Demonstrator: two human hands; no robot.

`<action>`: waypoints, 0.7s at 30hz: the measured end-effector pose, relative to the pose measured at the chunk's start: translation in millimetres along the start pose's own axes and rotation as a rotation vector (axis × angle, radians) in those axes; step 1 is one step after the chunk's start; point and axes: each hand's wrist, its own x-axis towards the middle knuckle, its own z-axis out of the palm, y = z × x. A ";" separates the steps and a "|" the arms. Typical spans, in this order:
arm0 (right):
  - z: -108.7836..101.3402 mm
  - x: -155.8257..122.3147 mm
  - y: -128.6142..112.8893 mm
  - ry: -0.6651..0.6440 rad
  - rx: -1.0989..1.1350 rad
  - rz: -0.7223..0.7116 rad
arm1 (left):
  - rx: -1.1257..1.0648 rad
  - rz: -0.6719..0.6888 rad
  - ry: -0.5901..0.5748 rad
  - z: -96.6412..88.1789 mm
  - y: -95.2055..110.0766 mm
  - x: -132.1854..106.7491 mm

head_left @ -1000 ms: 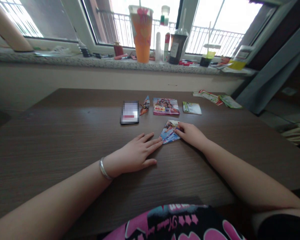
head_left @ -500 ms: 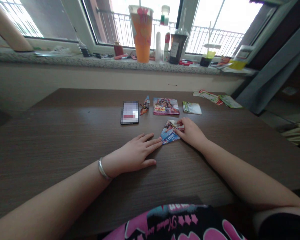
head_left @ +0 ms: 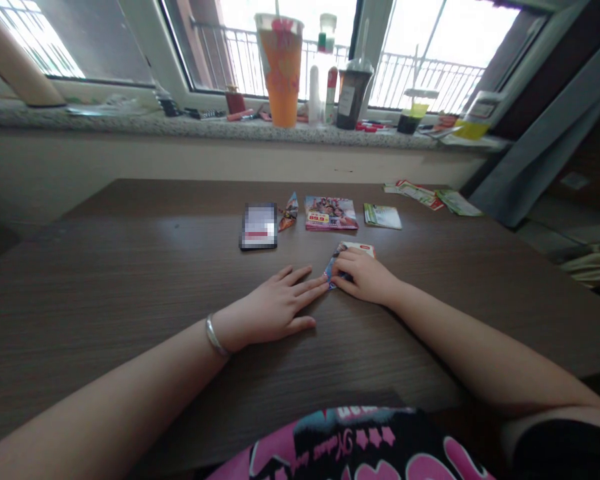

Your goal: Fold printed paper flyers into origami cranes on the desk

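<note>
Slid left w/ R hand (head_left: pixel 364 273) over the last half sec or so, from the R side of the folded flyer (head_left: pixel 364 249) to nearly over its L tip. Now covering most of the printed face w/ bent fingers, bunched close together. Pinching or merely pressing: can't tell, pads out of sight. Newly exposed at the far R corner: white paper w/ a small red mark. Far less blue print in view than a sec ago, mostly blocked by the hand.

No real change w/ L hand (head_left: pixel 280 303): palm down on the wood-grain table (head_left: pixel 145 300), fingers spread wide, longest ones reaching to the flyer's L tip & seemingly touching it, thumb well apart. Prob. steadying that end. Silver bangle (head_left: pixel 216 335) at the wrist.

Flyer location: on the table, btwn both hands, partly under the R one. As for meaning, prob. a shift from holding the R edge to smoothing or creasing toward the L tip; crease itself hidden, so no call on how sharp or complete.

Untouched beyond, L to R: dark-edged device w/ blurred screen (head_left: pixel 259 227), small folded paper piece (head_left: pixel 289 213) just beside it, stack of pink-edged flyers (head_left: pixel 331 213), green-and-white paper stack (head_left: pixel 383 216). Farther R, near the table's back edge: loose paper slips (head_left: pixel 420 195). No visible shift in any of these.
</note>
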 end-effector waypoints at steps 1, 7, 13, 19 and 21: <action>0.5 0.4 1.8 -0.001 0.031 -0.004 | 0.002 0.003 0.013 -1.2 0.4 -0.5; 2.8 1.5 7.3 -0.030 0.093 0.049 | 0.005 0.081 0.117 -12.1 1.8 0.0; -3.3 1.6 0.7 -0.043 0.064 0.065 | -0.005 0.088 0.122 -16.8 3.6 0.3; -2.4 3.9 -1.2 -0.083 -0.010 0.073 | 0.013 0.068 0.149 -14.5 6.0 3.7; -1.2 4.9 -1.5 -0.085 -0.022 0.096 | 0.021 0.052 0.155 -13.9 7.6 4.9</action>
